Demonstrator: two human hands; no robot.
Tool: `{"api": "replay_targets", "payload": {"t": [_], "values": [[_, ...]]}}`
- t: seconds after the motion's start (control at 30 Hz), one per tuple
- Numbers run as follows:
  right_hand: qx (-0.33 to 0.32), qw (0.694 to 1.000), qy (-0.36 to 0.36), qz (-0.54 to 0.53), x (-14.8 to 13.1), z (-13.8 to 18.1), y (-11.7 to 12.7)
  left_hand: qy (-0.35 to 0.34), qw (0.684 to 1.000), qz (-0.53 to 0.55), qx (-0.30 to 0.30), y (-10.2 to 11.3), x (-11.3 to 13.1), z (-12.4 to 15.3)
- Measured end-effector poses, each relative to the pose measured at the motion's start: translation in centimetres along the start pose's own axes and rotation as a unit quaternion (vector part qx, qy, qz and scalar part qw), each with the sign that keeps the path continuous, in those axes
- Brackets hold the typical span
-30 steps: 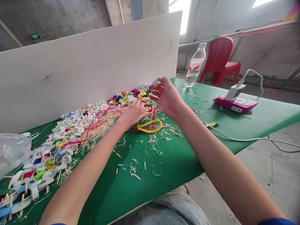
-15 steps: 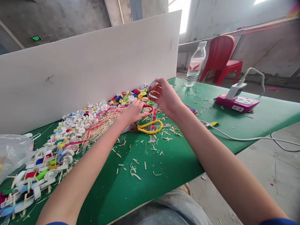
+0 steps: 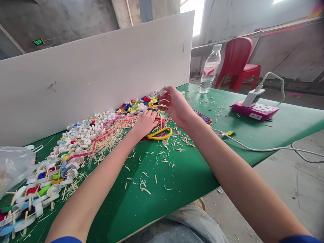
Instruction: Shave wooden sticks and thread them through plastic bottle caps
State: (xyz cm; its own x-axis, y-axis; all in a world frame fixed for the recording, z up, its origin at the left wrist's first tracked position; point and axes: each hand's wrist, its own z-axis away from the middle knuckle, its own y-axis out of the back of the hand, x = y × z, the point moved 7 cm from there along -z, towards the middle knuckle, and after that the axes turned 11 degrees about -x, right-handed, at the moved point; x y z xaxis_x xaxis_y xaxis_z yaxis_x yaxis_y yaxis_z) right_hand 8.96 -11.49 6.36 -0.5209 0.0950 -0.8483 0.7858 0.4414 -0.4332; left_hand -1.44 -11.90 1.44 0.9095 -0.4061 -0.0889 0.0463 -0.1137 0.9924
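My right hand (image 3: 177,105) is raised a little over the green table (image 3: 192,168), fingers pinched on a small white bottle cap (image 3: 162,91). My left hand (image 3: 145,122) rests palm down on the table, fingers touching the pile of thin wooden sticks (image 3: 111,135) and the red handle beside it. Yellow-handled scissors (image 3: 160,133) lie just right of the left hand. Coloured and white bottle caps (image 3: 83,135) stretch along the white board.
A white board (image 3: 96,71) stands upright behind the caps. A water bottle (image 3: 209,70), a phone (image 3: 202,117), a pink power strip with charger (image 3: 255,109) and its cable (image 3: 265,149) lie to the right. A clear plastic bag (image 3: 12,167) sits at left. Wood splinters litter the table.
My right hand has drifted slightly left and down with the cap. My left hand has moved little, still on the sticks. The view shifted slightly.
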Motion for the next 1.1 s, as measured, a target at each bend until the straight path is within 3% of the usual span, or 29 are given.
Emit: {"api": "replay_targets", "payload": {"t": [0.23, 0.4, 0.53, 0.77, 0.87, 0.93, 1.1], "values": [[-0.002, 1.0, -0.001, 0.015, 0.0, 0.0, -0.2, -0.056, 0.996, 0.054, -0.044, -0.3, 0.7, 0.5], [0.002, 1.0, -0.013, 0.008, 0.4, 0.1, -0.2, -0.052, 0.989, 0.125, -0.051, -0.8, 0.6, -0.1], [-0.009, 1.0, -0.013, 0.015, 0.4, 0.2, -0.5, -0.028, 0.982, 0.186, -0.029, 0.1, -0.7, 0.8], [-0.038, 0.996, -0.047, 0.061, 1.4, -0.1, -1.4, 0.067, 0.958, 0.277, 0.037, 1.5, -6.1, 7.7], [-0.06, 0.99, -0.062, 0.114, 2.6, 0.2, -2.5, 0.107, 0.913, 0.389, 0.065, 0.7, -8.3, 11.6], [-0.089, 0.98, -0.073, 0.162, 3.7, 0.8, -3.6, 0.143, 0.879, 0.444, 0.098, -0.1, -9.7, 14.0], [-0.21, 0.935, -0.118, 0.26, 7.1, 2.7, -6.5, 0.189, 0.85, 0.466, 0.158, -0.8, -11.5, 16.9]]}}
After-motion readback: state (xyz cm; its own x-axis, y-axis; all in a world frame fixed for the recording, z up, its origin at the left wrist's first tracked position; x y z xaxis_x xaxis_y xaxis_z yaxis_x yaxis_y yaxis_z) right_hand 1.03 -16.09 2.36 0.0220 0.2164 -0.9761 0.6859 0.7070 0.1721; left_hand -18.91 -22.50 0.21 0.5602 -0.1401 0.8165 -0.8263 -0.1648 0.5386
